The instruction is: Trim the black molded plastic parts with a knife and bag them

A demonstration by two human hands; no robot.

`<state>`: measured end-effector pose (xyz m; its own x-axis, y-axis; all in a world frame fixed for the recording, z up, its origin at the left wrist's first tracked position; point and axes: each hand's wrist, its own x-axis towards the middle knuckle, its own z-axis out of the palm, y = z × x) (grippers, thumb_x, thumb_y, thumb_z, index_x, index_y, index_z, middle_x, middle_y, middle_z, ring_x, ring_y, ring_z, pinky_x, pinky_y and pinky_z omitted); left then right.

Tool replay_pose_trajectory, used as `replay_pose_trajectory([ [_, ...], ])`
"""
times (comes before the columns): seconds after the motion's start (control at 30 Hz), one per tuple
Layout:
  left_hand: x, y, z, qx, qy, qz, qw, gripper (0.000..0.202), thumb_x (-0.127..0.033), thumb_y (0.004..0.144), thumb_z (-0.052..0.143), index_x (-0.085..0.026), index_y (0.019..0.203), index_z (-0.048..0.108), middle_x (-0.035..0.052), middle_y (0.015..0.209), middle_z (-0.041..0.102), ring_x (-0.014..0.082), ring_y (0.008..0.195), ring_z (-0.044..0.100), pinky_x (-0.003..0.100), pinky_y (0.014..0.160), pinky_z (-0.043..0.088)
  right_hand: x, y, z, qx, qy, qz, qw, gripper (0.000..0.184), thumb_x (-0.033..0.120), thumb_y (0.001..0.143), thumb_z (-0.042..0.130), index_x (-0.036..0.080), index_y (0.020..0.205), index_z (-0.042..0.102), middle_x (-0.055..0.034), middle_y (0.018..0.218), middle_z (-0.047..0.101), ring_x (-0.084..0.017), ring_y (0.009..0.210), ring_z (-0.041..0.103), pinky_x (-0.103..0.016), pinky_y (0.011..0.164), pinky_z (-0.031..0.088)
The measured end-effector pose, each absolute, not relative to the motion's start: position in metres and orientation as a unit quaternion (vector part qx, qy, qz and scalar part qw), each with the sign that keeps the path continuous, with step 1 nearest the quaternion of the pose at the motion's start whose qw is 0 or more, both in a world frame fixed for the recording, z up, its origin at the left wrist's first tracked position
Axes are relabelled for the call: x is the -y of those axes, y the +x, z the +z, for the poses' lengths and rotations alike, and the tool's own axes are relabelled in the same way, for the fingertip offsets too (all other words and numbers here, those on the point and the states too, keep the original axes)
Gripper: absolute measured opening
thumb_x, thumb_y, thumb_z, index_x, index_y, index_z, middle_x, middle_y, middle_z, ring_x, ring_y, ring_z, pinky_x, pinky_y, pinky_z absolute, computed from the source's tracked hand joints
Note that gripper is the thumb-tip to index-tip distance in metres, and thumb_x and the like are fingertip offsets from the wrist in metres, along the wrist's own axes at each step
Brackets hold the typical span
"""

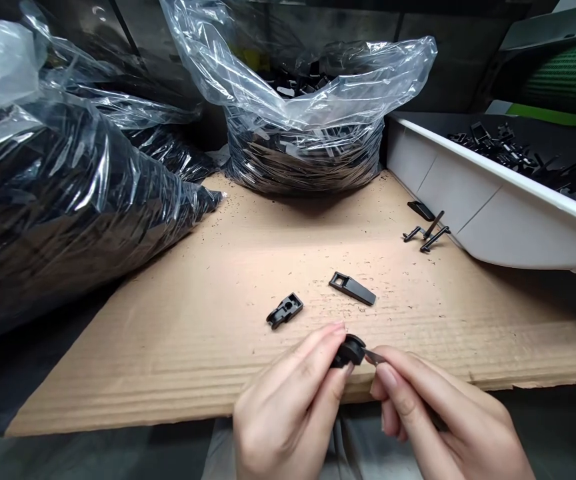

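My left hand point(291, 407) pinches a small black plastic piece point(351, 350) between thumb and fingers just above the cardboard's front edge. My right hand point(438, 417) is closed in a pinch on a thin dark flat tab point(375, 357) that meets that piece. On the cardboard sheet point(193, 347) beyond my fingers lie a black slider-like part point(285, 310) and a black flat pull tab point(352, 288).
Clear plastic bags full of black parts stand at the left point(68, 200) and at the back centre point(308, 133). A white tray point(493, 207) holding several black parts slopes in from the right. A few loose black sprue bits point(427, 232) lie beside it.
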<state>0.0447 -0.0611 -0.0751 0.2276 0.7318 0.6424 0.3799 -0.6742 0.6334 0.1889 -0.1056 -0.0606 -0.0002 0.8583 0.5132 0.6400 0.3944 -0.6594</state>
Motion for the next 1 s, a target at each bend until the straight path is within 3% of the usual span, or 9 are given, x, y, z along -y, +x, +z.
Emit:
replay_pose_trajectory([
  [0.23, 0.066, 0.049, -0.078, -0.359, 0.755, 0.542, 0.078, 0.030, 0.001, 0.070, 0.063, -0.010, 0.099, 0.064, 0.0032, 0.102, 0.067, 0.0118, 0.083, 0.064, 0.017, 0.080, 0.049, 0.112, 0.183, -0.074, 0.702, -0.565, -0.043, 0.432, 0.033, 0.006, 0.077, 0.054, 0.015, 0.109, 0.053, -0.0065, 0.086, 0.064, -0.013, 0.074, 0.063, -0.019, 0.075, 0.048],
  [0.4, 0.067, 0.052, -0.079, -0.363, 0.749, 0.551, 0.061, 0.029, 0.003, 0.071, 0.062, -0.009, 0.097, 0.065, 0.0029, 0.101, 0.067, 0.0122, 0.084, 0.064, 0.020, 0.082, 0.049, 0.113, 0.182, -0.077, 0.697, -0.570, -0.050, 0.432, 0.037, 0.003, 0.076, 0.054, 0.016, 0.111, 0.053, -0.0064, 0.083, 0.064, -0.014, 0.070, 0.062, -0.021, 0.068, 0.049],
  [0.5, 0.068, 0.052, -0.080, -0.360, 0.747, 0.556, 0.059, 0.030, 0.004, 0.071, 0.062, -0.010, 0.097, 0.065, 0.0019, 0.101, 0.067, 0.0120, 0.085, 0.064, 0.020, 0.082, 0.049, 0.110, 0.185, -0.068, 0.698, -0.546, 0.092, 0.454, 0.028, 0.005, 0.078, 0.050, 0.017, 0.103, 0.054, -0.0021, 0.069, 0.058, -0.010, 0.056, 0.056, -0.018, 0.054, 0.047],
  [0.57, 0.068, 0.052, -0.080, -0.359, 0.745, 0.559, 0.065, 0.031, 0.004, 0.071, 0.061, -0.011, 0.098, 0.065, 0.0015, 0.102, 0.067, 0.0118, 0.084, 0.064, 0.020, 0.081, 0.049, 0.108, 0.186, -0.059, 0.638, -0.561, 0.280, 0.447, 0.012, 0.017, 0.084, 0.045, 0.018, 0.078, 0.055, 0.0030, 0.056, 0.048, -0.006, 0.043, 0.045, -0.016, 0.041, 0.039],
  [0.67, 0.066, 0.049, -0.082, -0.353, 0.743, 0.563, 0.074, 0.035, 0.005, 0.070, 0.061, -0.011, 0.100, 0.064, 0.0021, 0.104, 0.066, 0.0127, 0.084, 0.064, 0.020, 0.079, 0.051, 0.105, 0.185, -0.047, 0.495, -0.574, 0.525, 0.388, 0.037, 0.038, 0.086, 0.039, 0.017, 0.056, 0.044, 0.0063, 0.046, 0.036, -0.003, 0.037, 0.033, -0.016, 0.036, 0.027],
  [0.83, 0.064, 0.045, -0.086, -0.317, 0.753, 0.573, 0.054, 0.032, 0.003, 0.070, 0.062, -0.009, 0.100, 0.064, 0.0033, 0.105, 0.066, 0.0123, 0.084, 0.064, 0.018, 0.079, 0.051, 0.103, 0.184, -0.046, 0.390, -0.524, 0.649, 0.391, 0.032, 0.044, 0.080, 0.050, 0.015, 0.068, 0.054, 0.0062, 0.048, 0.042, -0.001, 0.037, 0.030, -0.015, 0.036, 0.022],
  [0.93, 0.066, 0.047, -0.084, -0.331, 0.753, 0.565, 0.070, 0.033, 0.006, 0.069, 0.062, -0.009, 0.098, 0.065, 0.0033, 0.103, 0.067, 0.0128, 0.086, 0.064, 0.019, 0.081, 0.050, 0.103, 0.187, -0.050, 0.320, -0.456, 0.729, 0.397, 0.027, 0.039, 0.082, 0.050, 0.014, 0.076, 0.058, 0.0058, 0.046, 0.045, 0.001, 0.032, 0.029, -0.012, 0.032, 0.020],
  [1.0, 0.067, 0.050, -0.083, -0.341, 0.742, 0.572, 0.075, 0.033, 0.007, 0.069, 0.062, -0.009, 0.098, 0.065, 0.0031, 0.102, 0.067, 0.0137, 0.086, 0.064, 0.020, 0.082, 0.049, 0.103, 0.190, -0.049, 0.246, -0.382, 0.804, 0.382, 0.023, 0.032, 0.080, 0.054, 0.011, 0.072, 0.059, 0.0047, 0.044, 0.047, 0.002, 0.031, 0.030, -0.010, 0.032, 0.019],
])
